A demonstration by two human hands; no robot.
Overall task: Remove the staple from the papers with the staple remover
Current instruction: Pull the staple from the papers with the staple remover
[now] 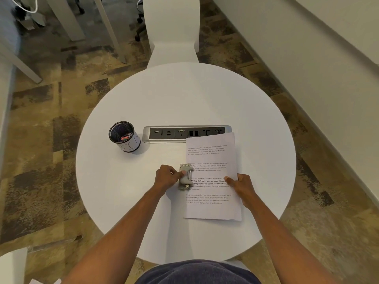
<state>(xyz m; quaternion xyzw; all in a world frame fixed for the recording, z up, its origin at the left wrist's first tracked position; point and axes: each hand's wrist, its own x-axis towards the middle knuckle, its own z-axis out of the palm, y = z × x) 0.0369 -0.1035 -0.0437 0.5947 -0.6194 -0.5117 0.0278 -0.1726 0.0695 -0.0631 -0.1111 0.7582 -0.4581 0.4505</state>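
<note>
White table (184,95), staple remover (185,177) at papers (213,158) edge

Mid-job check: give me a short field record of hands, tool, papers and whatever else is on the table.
left hand: grips the staple remover
staple remover: at the papers' left edge, about midway along it
right hand: rests on the papers' right edge, one finger stretched onto the sheet; grip unclear
papers: flat on the table, far corner overlapping the socket panel
staple: too small to see
other: mesh pen cup, left of the panel
</note>
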